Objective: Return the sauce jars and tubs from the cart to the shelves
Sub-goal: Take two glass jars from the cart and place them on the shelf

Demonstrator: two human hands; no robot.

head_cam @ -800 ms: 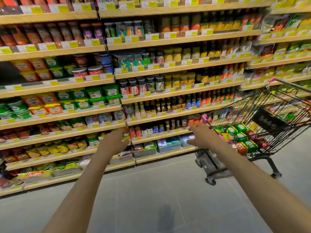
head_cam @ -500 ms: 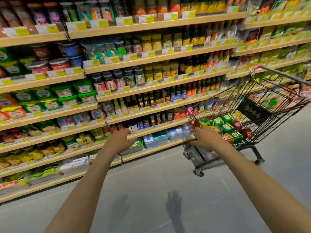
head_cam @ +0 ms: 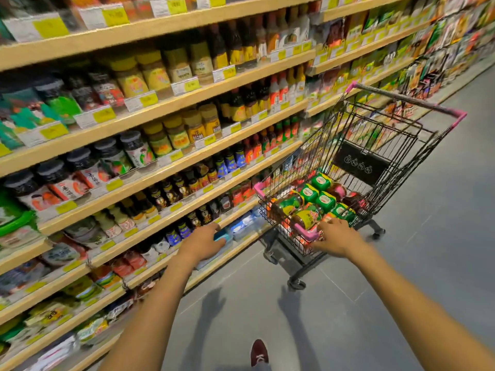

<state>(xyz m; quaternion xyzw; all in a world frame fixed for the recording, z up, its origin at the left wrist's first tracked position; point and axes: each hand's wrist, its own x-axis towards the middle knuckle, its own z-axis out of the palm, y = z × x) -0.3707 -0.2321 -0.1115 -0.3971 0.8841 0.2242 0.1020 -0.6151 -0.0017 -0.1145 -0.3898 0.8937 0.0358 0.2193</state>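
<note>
Jars fill the cart; right hand touches its rim.

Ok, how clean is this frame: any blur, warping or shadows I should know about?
Head view: shelves smeared by motion blur at left and top, price tags unreadable; wide-angle bends shelf lines; cart and its jars fairly sharp; both arms cast soft shadows on the floor; no strong glare.

Grey tiled floor with hand shadows cast on it, dark red shoe at the bottom edge, yellow price tags along the shelf edges, blurred rows of packets receding down the aisle at right
</note>
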